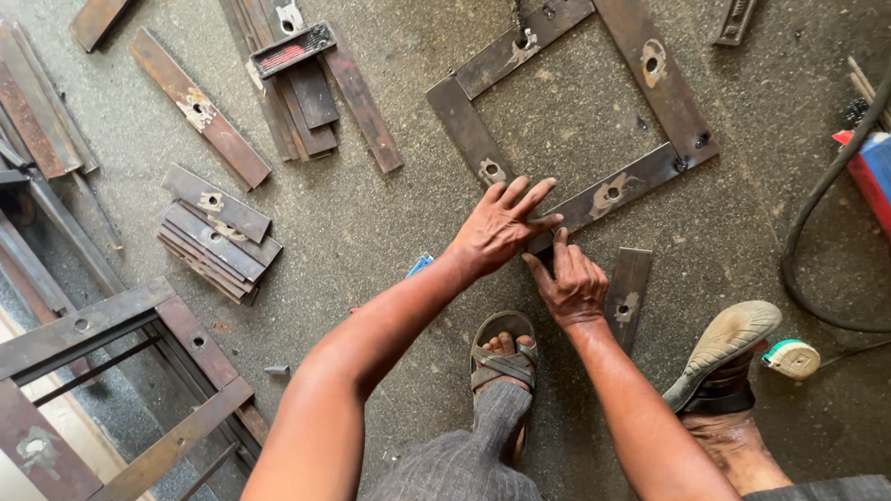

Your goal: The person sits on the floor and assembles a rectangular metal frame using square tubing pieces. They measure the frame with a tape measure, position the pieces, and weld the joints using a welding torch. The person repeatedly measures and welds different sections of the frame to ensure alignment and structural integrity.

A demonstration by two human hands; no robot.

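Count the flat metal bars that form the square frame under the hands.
4: far bar, right bar, left bar, near bar. Left hand and right hand cover the near-left corner.

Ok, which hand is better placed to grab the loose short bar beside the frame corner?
Right. The right hand sits just beside the short bar, probably a small reach. The left hand lies spread on the frame corner, farther away.
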